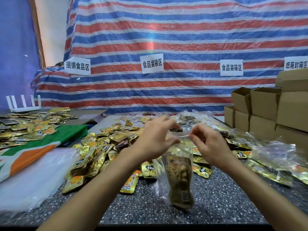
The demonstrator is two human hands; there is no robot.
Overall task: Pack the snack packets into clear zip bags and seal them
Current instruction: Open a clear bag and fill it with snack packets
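A clear zip bag point(179, 165) hangs upright above the speckled table point(216, 202), with gold and brown snack packets point(180, 182) stacked in its lower half. My left hand point(156, 139) pinches the left end of the bag's zip strip. My right hand point(208, 144) pinches the strip's right end between thumb and fingers. A big heap of loose gold snack packets point(100, 147) covers the table behind and to the left of the bag.
A stack of empty clear zip bags point(33, 177) lies at the left on an orange-green-white sheet point(30, 154). Filled clear bags point(270, 157) lie at the right. Cardboard boxes point(266, 110) are stacked at the far right. A striped tarp with paper signs point(152, 63) hangs behind.
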